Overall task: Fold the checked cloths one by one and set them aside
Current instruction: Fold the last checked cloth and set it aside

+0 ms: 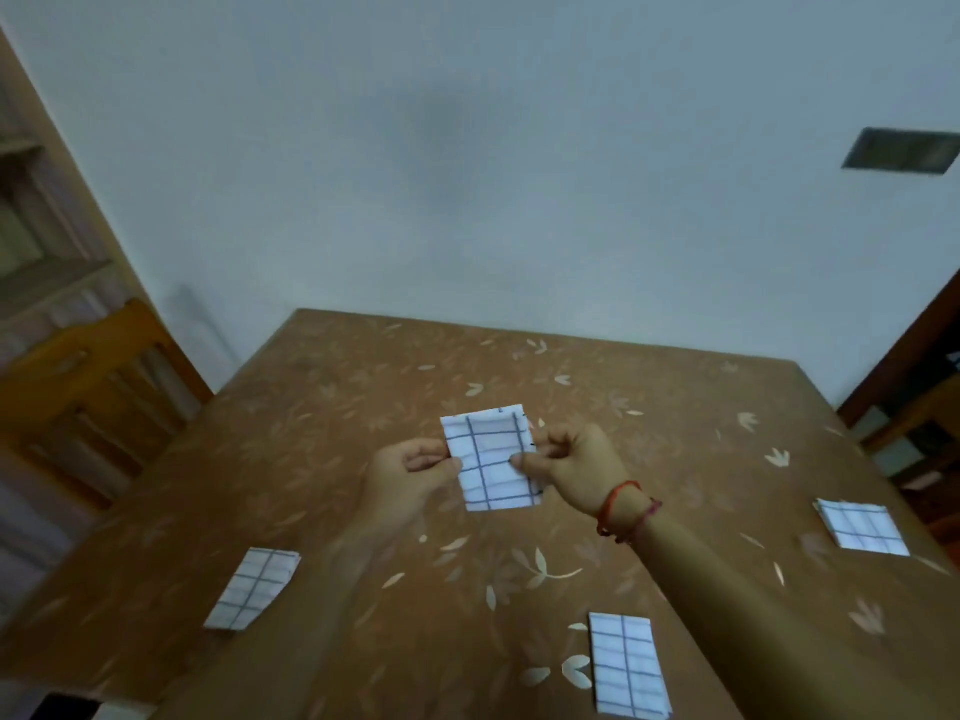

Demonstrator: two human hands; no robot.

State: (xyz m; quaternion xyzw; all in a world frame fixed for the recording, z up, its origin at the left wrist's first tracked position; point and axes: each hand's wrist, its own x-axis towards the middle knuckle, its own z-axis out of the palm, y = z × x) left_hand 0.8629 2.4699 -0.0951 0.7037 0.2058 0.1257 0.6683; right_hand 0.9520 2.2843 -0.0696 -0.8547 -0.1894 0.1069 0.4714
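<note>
Two hands, left hand (415,462) and right hand (571,459), pinch opposite sides of the cloth (491,457) between them, long axis pointing away, above the counter (363,407).

Domestic dining room: a tabletop (363,407) under a leaf-patterned brown cover, a wooden chair (98,387), and a plain painted wall (467,174).
</note>
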